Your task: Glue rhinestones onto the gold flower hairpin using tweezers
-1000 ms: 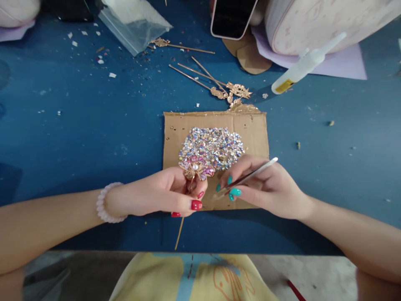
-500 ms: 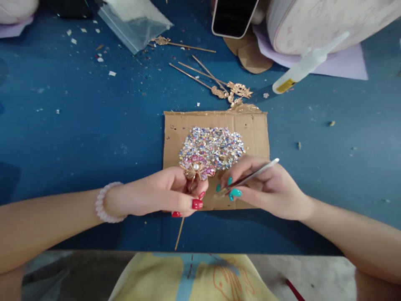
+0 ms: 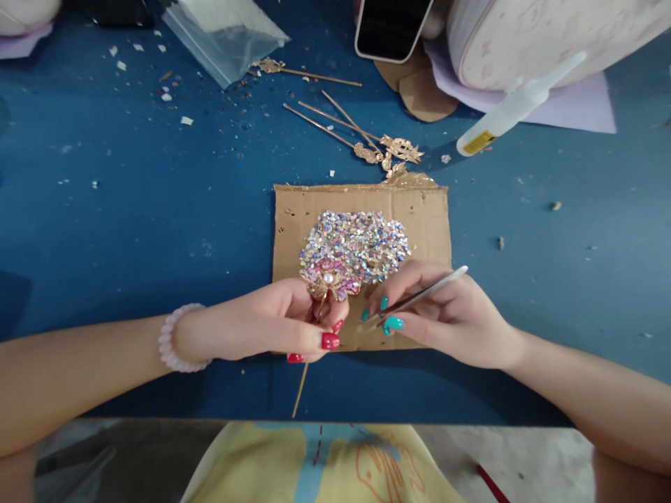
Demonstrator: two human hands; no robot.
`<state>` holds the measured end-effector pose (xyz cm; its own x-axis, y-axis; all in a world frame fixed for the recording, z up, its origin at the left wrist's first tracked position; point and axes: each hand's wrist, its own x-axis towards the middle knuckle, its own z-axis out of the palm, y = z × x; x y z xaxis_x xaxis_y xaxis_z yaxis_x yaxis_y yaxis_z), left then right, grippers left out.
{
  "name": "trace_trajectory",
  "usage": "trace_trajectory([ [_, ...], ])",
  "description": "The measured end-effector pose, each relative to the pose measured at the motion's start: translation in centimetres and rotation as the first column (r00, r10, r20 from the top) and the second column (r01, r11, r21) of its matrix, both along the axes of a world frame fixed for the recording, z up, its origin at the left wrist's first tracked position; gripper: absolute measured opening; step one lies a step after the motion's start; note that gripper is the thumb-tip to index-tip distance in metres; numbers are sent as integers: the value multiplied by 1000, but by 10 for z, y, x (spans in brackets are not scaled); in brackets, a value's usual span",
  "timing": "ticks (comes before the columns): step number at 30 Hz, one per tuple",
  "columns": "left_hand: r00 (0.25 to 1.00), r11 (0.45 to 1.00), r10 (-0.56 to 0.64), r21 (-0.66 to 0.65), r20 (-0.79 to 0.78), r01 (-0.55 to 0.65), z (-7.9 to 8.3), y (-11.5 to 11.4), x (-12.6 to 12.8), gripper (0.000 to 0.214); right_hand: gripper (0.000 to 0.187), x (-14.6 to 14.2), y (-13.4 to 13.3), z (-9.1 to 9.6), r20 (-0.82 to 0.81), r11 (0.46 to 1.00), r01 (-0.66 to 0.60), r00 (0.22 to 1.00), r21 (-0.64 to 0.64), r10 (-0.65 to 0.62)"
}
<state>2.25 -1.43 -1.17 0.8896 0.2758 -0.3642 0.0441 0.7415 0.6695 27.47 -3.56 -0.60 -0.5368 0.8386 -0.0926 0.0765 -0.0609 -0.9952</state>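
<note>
Pinched in my left hand (image 3: 293, 325) is a gold hairpin (image 3: 329, 281), its flower-shaped head set with pink stones and a white pearl. Its thin stem runs down past my fingers toward the table's near edge. My right hand (image 3: 440, 314) grips a pair of tweezers (image 3: 419, 297), their tips pointing left toward the hairpin and apart from it. Whether the tips hold anything is too small to tell. Behind the flower, a heap of small glittering rhinestones (image 3: 361, 241) lies on a cardboard sheet (image 3: 288, 209).
Several gold hairpins (image 3: 367, 147) lie beyond the cardboard. A glue bottle (image 3: 503, 115) leans at the back right by a pale rounded bag (image 3: 550, 42). A phone (image 3: 393, 28) and a clear plastic bag (image 3: 225, 42) are at the far side. Paper scraps dot the blue table (image 3: 131, 230).
</note>
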Motion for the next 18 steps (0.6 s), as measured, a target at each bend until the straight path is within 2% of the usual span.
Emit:
trace_trajectory([
  [18,999,1000,23,16,-25,-22,2,-1,1,24,16,1,2,0,25,999,-18,1000,30,17],
])
